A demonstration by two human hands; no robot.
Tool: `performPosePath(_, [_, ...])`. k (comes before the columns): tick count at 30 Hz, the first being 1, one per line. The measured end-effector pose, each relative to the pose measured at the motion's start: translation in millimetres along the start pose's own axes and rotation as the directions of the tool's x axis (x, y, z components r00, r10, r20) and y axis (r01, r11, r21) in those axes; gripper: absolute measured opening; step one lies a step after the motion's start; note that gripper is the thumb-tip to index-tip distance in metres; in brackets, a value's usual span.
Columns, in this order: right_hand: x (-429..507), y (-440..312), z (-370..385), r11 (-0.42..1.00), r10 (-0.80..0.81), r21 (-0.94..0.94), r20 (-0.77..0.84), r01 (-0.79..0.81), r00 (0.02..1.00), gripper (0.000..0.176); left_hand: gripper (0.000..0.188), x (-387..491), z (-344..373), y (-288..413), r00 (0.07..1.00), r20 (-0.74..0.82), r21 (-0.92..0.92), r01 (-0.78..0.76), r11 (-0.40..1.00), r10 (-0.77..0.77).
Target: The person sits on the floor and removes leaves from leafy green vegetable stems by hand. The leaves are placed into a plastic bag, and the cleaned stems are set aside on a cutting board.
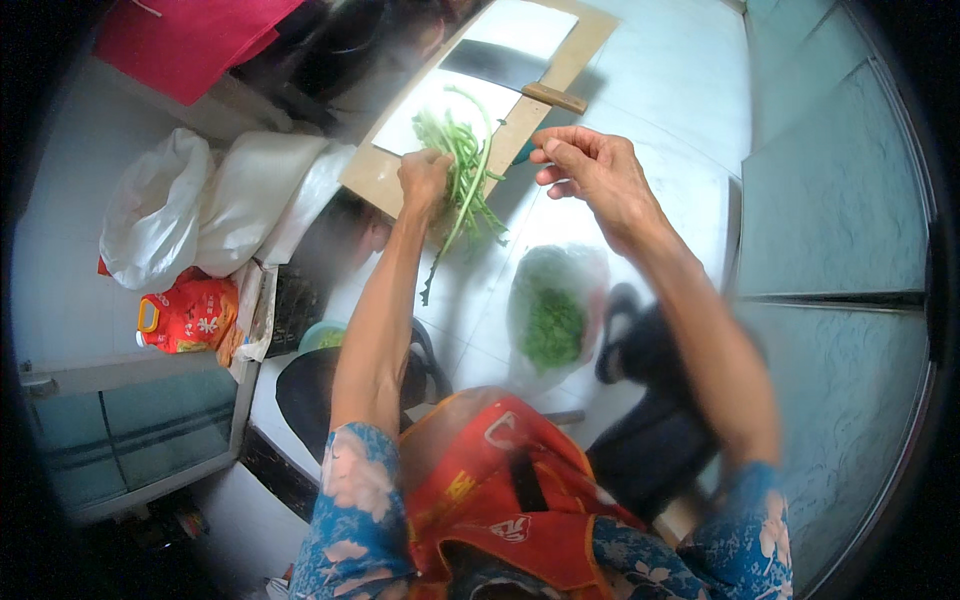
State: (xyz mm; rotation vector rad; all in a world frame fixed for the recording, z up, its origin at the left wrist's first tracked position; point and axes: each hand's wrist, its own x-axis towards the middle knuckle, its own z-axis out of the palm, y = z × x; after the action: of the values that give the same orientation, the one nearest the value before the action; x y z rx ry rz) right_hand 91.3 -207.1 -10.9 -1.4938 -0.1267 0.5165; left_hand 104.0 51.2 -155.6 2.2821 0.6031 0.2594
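My left hand [426, 178] is closed at the near end of a bundle of green leafy stems [469, 161]. The bundle lies partly on a white cutting sheet [397, 133] over a wooden board [382, 178]. One longer stem droops past the board's near edge. My right hand [589, 169] hovers to the right of the board, thumb near the index finger and the other fingers curled loosely apart. I see nothing held in it. Beyond the stems a cleaver [499, 66] rests flat across the white sheet, its wooden handle [555, 97] pointing right.
On the tiled floor stands a clear plastic bag [559, 315] of chopped greens, beside my dark shoe [619, 322]. White sacks [247, 195] and a red oil jug [184, 315] are at left. Pale cabinet doors [832, 202] line the right. A light green bowl [321, 336] shows behind my left forearm.
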Motion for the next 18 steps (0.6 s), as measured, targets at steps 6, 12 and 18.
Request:
performPosePath(6, [1.0, -2.6, -5.5, 1.0, -0.029, -0.006, 0.018, 0.029, 0.999, 0.028, 0.019, -48.2, 31.2, 7.8, 0.977, 0.034, 0.24, -0.212, 0.947, 0.21])
performPosePath(12, [0.4, -3.6, -3.4, 0.999, -0.031, -0.031, 0.057, 0.033, 0.998, 0.028, 0.012, -50.9, 40.7, 1.1, 0.943, 0.045, 0.493, -0.308, 0.814, 0.329])
performPosePath(18, [-1.7, -1.2, -6.9, 0.998, -0.027, -0.048, 0.035, 0.028, 0.999, 0.028, 0.014, -68.5, 10.7, 24.3, 0.96, -0.009, 0.377, -0.256, 0.89, 0.28])
